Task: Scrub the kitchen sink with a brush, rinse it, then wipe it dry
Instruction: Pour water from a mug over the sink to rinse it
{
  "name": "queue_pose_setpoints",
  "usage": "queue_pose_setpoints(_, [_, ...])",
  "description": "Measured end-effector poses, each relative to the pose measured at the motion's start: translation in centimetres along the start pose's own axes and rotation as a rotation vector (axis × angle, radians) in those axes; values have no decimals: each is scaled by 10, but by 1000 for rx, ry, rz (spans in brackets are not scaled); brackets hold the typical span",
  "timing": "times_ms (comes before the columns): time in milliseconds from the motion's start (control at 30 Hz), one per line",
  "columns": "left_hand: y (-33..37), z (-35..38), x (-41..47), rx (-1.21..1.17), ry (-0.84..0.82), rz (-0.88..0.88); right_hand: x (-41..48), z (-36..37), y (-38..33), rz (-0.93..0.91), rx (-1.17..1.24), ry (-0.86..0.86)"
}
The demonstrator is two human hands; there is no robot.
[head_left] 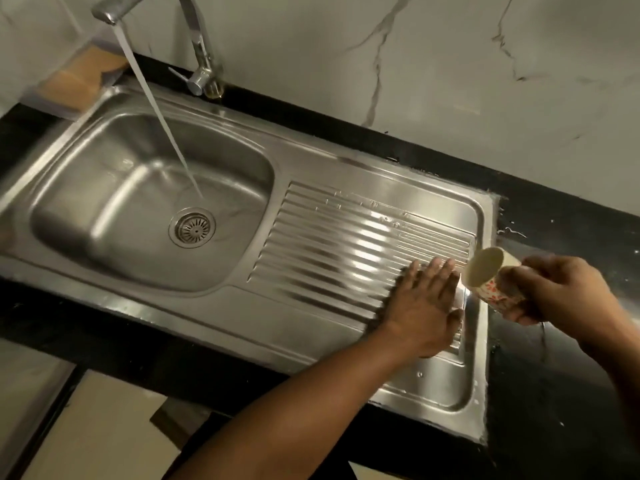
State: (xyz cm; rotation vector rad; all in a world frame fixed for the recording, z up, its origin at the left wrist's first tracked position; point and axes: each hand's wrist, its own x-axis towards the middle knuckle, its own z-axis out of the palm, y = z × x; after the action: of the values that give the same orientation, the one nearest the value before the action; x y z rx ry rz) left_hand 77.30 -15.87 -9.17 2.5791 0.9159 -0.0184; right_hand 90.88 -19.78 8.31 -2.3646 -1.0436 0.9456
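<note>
The steel sink fills the middle of the view, with its bowl at the left and a ridged drainboard at the right. Water runs from the tap in a slanted stream that lands beside the drain strainer. My left hand lies flat with straight fingers on the right part of the drainboard. My right hand grips a small cream cup with a red pattern, tipped on its side over the drainboard's right edge, mouth facing left. No brush or cloth is in view.
A black countertop surrounds the sink, wet with droplets at the right. The tap base and lever stand behind the bowl against a white marble wall. A brown block sits at the back left corner. Pale floor shows below the counter edge.
</note>
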Motion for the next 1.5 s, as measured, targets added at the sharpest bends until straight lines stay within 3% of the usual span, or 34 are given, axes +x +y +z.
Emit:
queue_pose_setpoints(133, [-3, 12, -4, 3, -41, -46, 0, 20, 8, -125, -319, 40])
queue_pose_setpoints(267, [-31, 6, -17, -4, 32, -115, 4, 48, 2, -288, -339, 85])
queue_pose_setpoints(400, [-70, -4, -46, 2, 98, -180, -9, 75, -16, -339, -125, -15])
queue_pose_setpoints(567, [-111, -18, -106, 38, 34, -383, -41, 75, -22, -89, 543, -201])
queue_pose_setpoints(667, [-115, -26, -137, 10, -25, -536, -66, 58, -3, -11, 658, -200])
queue_pose_setpoints(733, [-102, -29, -148, 18, -24, -502, -83, 44, 15, 9, 600, -184])
queue_pose_setpoints(833, [-57, -20, -149, -8, -30, -280, -108, 24, 40, -3, 371, -109])
queue_pose_setpoints(1033, [49, 32, -134, -59, -106, 179, -133, 6, 76, -74, -279, 15])
queue_pose_setpoints(1133, [68, 46, -127, -49, -182, 139, -131, 14, 87, -129, -561, 44])
queue_pose_setpoints(1200, [65, 48, -126, -41, -191, 111, -130, 28, 83, -150, -614, 49])
queue_pose_setpoints(1367, [27, 35, -141, -39, -117, 13, -122, 71, 52, -206, -628, -1])
queue_pose_setpoints(1500, [-21, 18, -171, -4, -109, -108, -119, 102, 25, -323, -455, -49])
